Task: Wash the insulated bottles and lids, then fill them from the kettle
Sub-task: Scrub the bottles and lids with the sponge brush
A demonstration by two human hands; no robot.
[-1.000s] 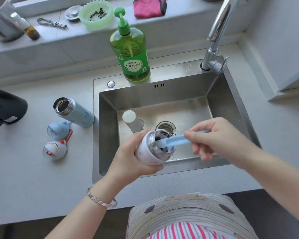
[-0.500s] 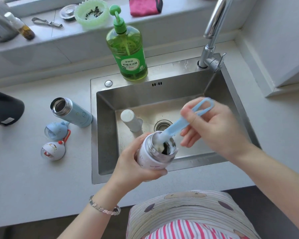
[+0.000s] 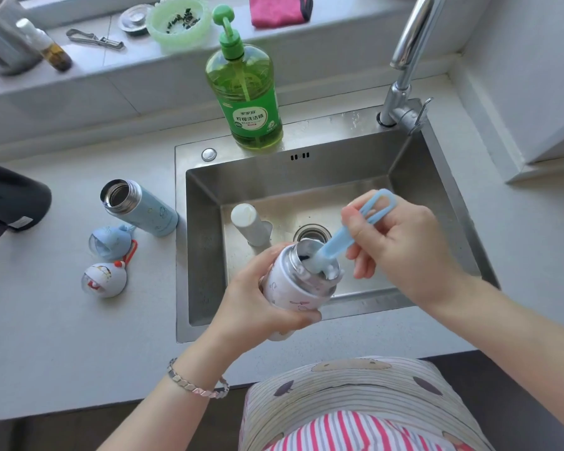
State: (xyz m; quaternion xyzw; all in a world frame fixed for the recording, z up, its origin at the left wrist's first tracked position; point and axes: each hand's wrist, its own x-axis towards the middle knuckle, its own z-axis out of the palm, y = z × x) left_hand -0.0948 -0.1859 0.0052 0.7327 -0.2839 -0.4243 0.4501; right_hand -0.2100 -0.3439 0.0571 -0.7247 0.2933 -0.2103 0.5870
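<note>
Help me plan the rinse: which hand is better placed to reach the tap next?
Likely right. The right hand is nearer the tap, holding only the brush; the left hand grips the white bottle, farther away.

White bottle (image 3: 293, 296) lidless, tilted over sink (image 3: 180, 229); blue bottle (image 3: 147, 211) lidless, countertop (image 3: 46, 320).

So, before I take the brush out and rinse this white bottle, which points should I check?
1. Grip of left hand on white bottle: ok.
2. Grip of right hand on brush, its head in the bottle's mouth: ok.
3. White bottle held over the sink: ok.
4. Water running from tap: not ok, no stream shows.
5. Inside of white bottle clean: cannot tell.
6. Lid off the blue bottle on the counter: ok.
</note>
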